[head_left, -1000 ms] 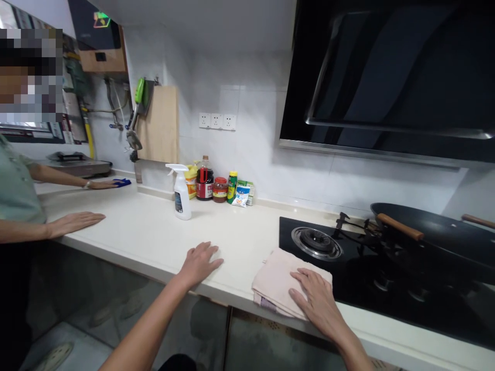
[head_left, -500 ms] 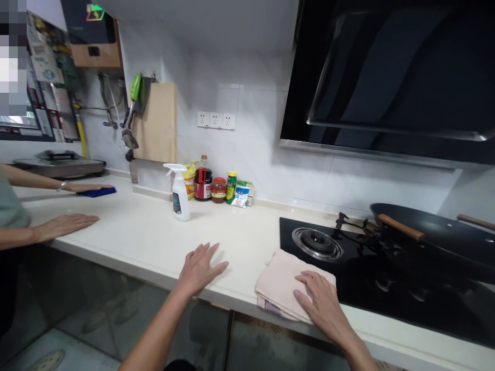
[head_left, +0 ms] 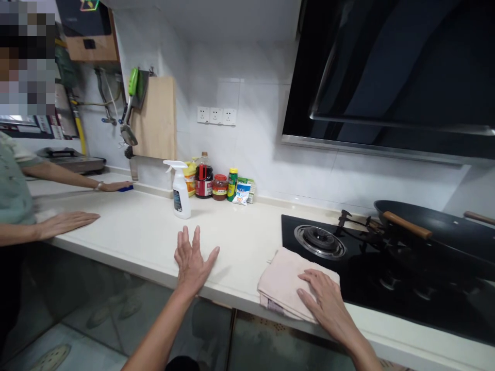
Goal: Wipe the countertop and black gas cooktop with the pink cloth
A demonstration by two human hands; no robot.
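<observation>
My left hand (head_left: 192, 264), fingers spread and holding nothing, hovers over the front of the white counter (head_left: 135, 242). A white spray bottle (head_left: 180, 193) stands upright beyond it, apart from my fingers. My right hand (head_left: 323, 301) lies on a folded pale pink cloth (head_left: 286, 281), its fingers loosely stretched and not gripping. The cloth sits at the counter's front edge, and its right part laps onto the black gas hob (head_left: 288, 232).
A co-worker at left has one hand on a blue cloth (head_left: 126, 188) and the other hand (head_left: 69, 224) flat on the counter. Condiments such as a dark sauce bottle (head_left: 204, 178) line the wall. A wok (head_left: 448, 224) sits on the hob beneath a range hood (head_left: 386, 77).
My left hand has risen with its fingers spread wider and pointing up. My right hand stays on the pink cloth. The co-worker's hand has pushed the blue cloth right, toward the wall.
</observation>
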